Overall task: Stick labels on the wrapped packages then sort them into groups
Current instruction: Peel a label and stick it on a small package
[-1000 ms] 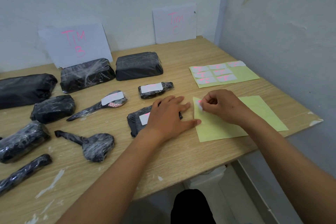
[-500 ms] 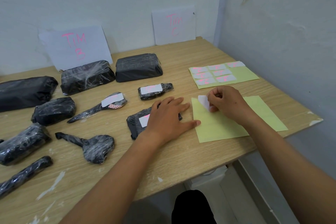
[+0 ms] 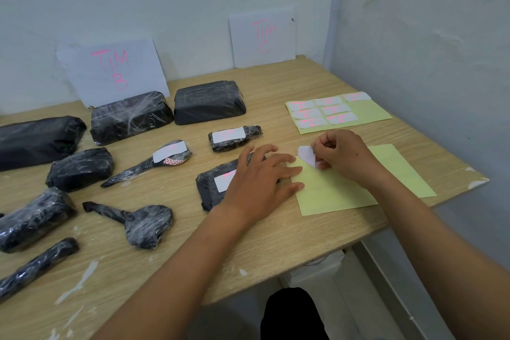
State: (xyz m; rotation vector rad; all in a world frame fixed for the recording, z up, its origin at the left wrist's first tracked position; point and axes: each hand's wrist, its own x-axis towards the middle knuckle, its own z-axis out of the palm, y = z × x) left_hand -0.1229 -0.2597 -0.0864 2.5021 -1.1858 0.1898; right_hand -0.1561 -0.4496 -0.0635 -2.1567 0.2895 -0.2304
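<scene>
My right hand (image 3: 343, 156) pinches a small white label (image 3: 306, 154), curled up off the corner of a yellow backing sheet (image 3: 339, 190). Spread flat, my left hand (image 3: 259, 176) presses the sheet's left edge and partly covers a black wrapped package (image 3: 211, 188) that carries a white label. Two more labelled packages lie behind: a small block (image 3: 234, 137) and a brush-shaped one (image 3: 149, 164). Several unlabelled black packages lie to the left. A second yellow sheet (image 3: 367, 112) holds several white labels with pink writing.
Paper signs "TIM B" (image 3: 116, 72) and "TIM C" (image 3: 263, 37) lean on the back wall. Two large black packages (image 3: 132, 119) (image 3: 209, 103) sit below them. A side wall borders the table (image 3: 276, 237) on the right; its front edge is near me.
My right hand has peeled the white label up from the sheet's corner and lifted it slightly. My left hand stayed pressed on the sheet and package.
</scene>
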